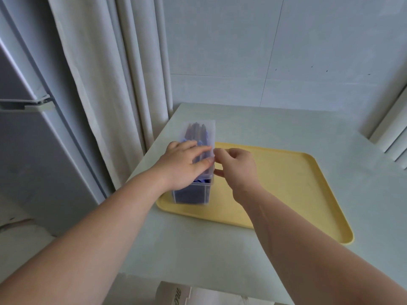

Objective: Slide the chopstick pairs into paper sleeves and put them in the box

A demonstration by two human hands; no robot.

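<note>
A pale tabletop (220, 249) carries a yellow tray (297, 183), which spreads out under the right hand (237, 166). A panelled wall (286, 51) stands beyond both hands, and a curtain (99, 84) and a refrigerator (33, 139) stand off to the left hand's (182, 166) outer side. The clear plastic box (193, 194) stands on the tray beneath the left hand, whose grip is apart, fingers laid flat on the lid (202, 130). The right grip is curled at the lid's edge; whether it pinches is unclear. Blue sleeves (189, 193) inside are blurred. A white lettered pack (174, 293) is cut off nearest the viewer.
</note>
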